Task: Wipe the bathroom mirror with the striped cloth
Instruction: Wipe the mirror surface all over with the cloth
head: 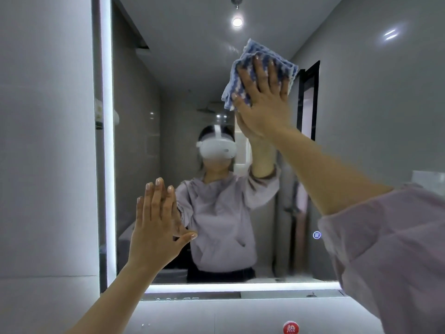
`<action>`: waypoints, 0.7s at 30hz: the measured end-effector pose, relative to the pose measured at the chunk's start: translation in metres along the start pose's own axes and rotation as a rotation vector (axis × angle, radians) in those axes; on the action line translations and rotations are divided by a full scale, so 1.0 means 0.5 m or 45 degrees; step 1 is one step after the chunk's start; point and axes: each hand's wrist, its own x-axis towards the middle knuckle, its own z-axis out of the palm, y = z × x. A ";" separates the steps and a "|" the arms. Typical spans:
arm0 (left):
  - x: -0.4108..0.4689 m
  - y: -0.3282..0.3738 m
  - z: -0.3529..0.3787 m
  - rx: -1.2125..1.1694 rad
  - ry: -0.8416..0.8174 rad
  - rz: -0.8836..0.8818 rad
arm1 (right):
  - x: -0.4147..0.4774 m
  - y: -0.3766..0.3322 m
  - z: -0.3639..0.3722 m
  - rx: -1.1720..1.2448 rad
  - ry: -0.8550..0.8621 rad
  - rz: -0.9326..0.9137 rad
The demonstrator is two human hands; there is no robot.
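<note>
We stand at the bathroom mirror point(168, 68), both arms raised to the glass. Our right hand point(263, 100) lies flat and spread wide, fingers pointing up, pressing the striped cloth point(255, 56) against the upper right part of the mirror. The cloth, banded in blue and white and folded into a rough square, is pinned between our palm and the glass rather than gripped; its top and left edges show past our fingertips. Our left hand point(157, 225) rests lower down, near the mirror's left edge, also open, fingers together and pointing up, thumb stuck out to the right, holding nothing. Whether its palm actually touches the glass we cannot tell, though its reflection meets it closely.

A pale lilac sleeve point(385, 237) is pushed back on our right forearm. A lit white strip point(106, 141) runs down the left side and along the bottom of the mirror. A small round glowing icon point(317, 235) sits low on the right of the glass. Below the mirror, a red round sticker point(291, 328) bears a Chinese character.
</note>
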 end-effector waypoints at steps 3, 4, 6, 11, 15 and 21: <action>-0.001 -0.001 -0.001 0.000 0.003 0.012 | 0.004 -0.006 -0.006 -0.002 0.020 0.018; -0.002 -0.001 0.000 -0.002 0.001 0.011 | 0.001 -0.008 -0.004 0.005 0.027 0.015; -0.003 -0.001 0.000 -0.003 0.002 0.002 | -0.014 -0.009 0.008 0.020 0.048 -0.014; -0.004 -0.001 -0.001 0.003 -0.005 0.003 | -0.140 -0.010 0.063 -0.027 0.093 -0.174; -0.004 0.002 -0.003 -0.004 -0.006 -0.006 | -0.302 -0.010 0.112 -0.005 -0.003 -0.270; -0.003 0.004 -0.012 0.006 -0.055 0.001 | -0.412 -0.002 0.146 0.037 -0.061 -0.331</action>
